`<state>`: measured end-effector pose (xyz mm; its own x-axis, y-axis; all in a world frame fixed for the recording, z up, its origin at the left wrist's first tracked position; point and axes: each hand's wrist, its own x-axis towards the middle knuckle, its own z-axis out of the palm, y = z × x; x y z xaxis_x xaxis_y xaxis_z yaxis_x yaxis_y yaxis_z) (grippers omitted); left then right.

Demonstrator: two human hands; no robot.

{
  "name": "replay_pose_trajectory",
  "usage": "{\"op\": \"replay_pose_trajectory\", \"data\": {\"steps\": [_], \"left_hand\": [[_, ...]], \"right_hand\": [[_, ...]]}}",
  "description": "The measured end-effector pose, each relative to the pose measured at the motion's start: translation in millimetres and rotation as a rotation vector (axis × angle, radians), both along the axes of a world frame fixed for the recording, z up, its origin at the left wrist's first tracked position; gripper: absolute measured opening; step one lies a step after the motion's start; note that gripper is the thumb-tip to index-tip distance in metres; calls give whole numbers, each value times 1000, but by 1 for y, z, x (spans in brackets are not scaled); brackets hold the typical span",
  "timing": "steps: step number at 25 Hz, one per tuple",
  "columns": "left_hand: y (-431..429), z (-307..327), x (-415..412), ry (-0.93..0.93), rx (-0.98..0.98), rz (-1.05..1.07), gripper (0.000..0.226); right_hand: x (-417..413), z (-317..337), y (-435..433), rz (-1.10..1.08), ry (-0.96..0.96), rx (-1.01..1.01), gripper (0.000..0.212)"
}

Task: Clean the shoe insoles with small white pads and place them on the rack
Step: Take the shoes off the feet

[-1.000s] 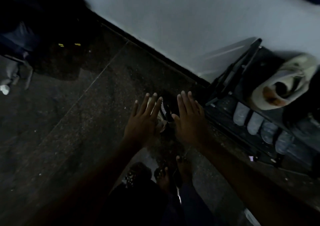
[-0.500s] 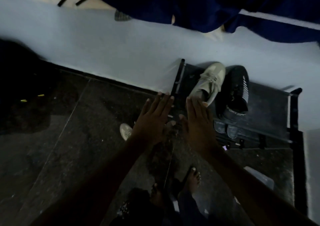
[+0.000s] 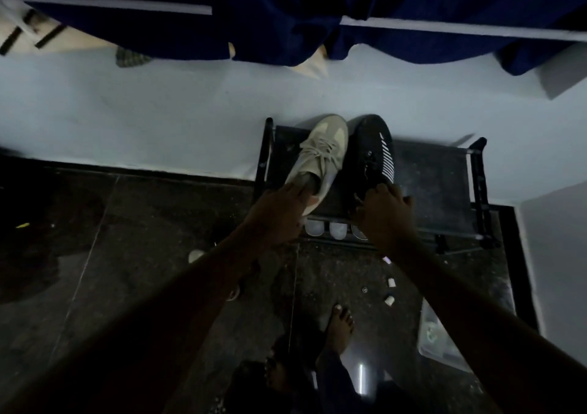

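Left hand (image 3: 279, 213) reaches to the heel of the beige shoe (image 3: 320, 153) on the rack's (image 3: 444, 178) top shelf. Its fingers (image 3: 297, 191) lie fairly straight over the heel rim w/ tips at the opening; can't tell if it actually grips. Right hand (image 3: 384, 213) has its fingers curled over the heel of the black shoe (image 3: 371, 153), clamped on it. The two shoes sit side by side at the rack's left end, toes to the wall (image 3: 158, 111).

Insoles (image 3: 337, 230) show as pale rounded ends on the rack's lower shelf, between the two wrists and partly hidden by them. A couple of small white pads (image 3: 391, 282) lie on the dark floor (image 3: 143, 238) in front of the rack. Near them is a clear container (image 3: 441, 340), and a bare foot (image 3: 340, 321). Dark blue cloth (image 3: 286, 16) hangs above the rack. Dim light – fine detail lost.
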<state>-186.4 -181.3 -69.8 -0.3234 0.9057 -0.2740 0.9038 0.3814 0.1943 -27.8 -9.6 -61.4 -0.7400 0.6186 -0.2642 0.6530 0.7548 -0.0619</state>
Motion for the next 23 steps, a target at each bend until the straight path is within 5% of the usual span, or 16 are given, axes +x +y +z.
{"op": "replay_pose_trajectory", "data": {"steps": [9, 23], "left_hand": [[35, -14, -26, -109, -125, 0, 57], [16, 3, 0, 27, -58, -23, 38]], "right_hand": [[-21, 6, 35, 105, -161, -352, 33], [1, 14, -1, 9, 5, -290, 15]]}}
